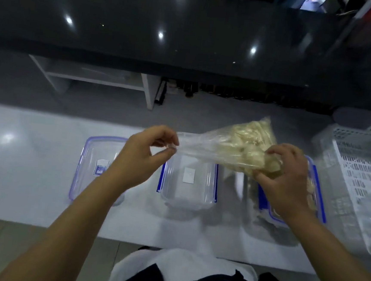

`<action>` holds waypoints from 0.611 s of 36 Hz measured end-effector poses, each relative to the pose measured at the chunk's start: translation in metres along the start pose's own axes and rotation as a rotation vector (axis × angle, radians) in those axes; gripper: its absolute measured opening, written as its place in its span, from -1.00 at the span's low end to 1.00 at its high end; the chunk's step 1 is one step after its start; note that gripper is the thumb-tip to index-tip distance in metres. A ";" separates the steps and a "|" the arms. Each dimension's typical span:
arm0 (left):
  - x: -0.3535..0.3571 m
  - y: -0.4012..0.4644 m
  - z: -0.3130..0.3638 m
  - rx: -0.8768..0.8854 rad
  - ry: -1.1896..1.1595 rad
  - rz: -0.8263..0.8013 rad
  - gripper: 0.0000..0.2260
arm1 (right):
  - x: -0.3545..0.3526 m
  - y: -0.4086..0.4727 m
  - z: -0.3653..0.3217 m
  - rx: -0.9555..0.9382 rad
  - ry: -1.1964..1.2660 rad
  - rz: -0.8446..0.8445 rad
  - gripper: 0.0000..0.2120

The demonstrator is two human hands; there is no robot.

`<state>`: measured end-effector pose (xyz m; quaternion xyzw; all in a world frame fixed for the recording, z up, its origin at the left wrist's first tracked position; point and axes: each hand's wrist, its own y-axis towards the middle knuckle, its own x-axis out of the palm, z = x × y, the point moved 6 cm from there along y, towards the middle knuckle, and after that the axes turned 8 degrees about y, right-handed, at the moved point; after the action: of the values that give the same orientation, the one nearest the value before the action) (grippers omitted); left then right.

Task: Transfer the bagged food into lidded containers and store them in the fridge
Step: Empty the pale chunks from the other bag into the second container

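A clear plastic bag (231, 144) of pale yellowish food pieces hangs sideways above the white counter (20, 166). My left hand (147, 152) pinches the bag's empty open end. My right hand (289, 178) grips the full end from the side. Below the bag stands an empty clear container (188, 185) with blue side clips. A lid with a blue rim (88, 165) lies flat to its left, partly under my left forearm. Another blue-clipped container (316, 196) sits under my right hand, mostly hidden; pale food seems to show inside it.
A white slotted plastic basket (360, 184) stands at the counter's right end. Beyond the counter are a grey floor (205, 113), a white shelf unit (91, 78) and a glossy black raised counter (167, 31). The near counter edge runs just in front of my body.
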<state>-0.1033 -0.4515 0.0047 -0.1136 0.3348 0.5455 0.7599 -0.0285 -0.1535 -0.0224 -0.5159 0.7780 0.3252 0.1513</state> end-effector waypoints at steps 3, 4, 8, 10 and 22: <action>0.015 -0.013 -0.032 -0.084 -0.034 0.006 -0.73 | 0.015 0.004 -0.001 0.041 -0.089 -0.050 -0.55; 0.019 -0.016 -0.040 -0.104 -0.047 0.009 -0.72 | 0.021 0.005 -0.001 0.058 -0.109 -0.084 -0.56; 0.030 -0.022 -0.058 -0.130 -0.071 0.010 -0.68 | 0.029 0.005 0.000 0.093 -0.159 -0.120 -0.56; 0.033 -0.023 -0.060 -0.127 -0.083 0.007 -0.68 | 0.027 0.005 -0.003 0.076 -0.179 -0.095 -0.55; 0.040 -0.020 -0.072 -0.127 -0.114 -0.060 -0.79 | 0.030 0.015 -0.024 -0.131 -0.361 -0.062 -0.56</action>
<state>-0.1054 -0.4678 -0.0792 -0.1402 0.2524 0.5482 0.7849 -0.0520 -0.1872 -0.0164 -0.4816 0.6992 0.4575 0.2644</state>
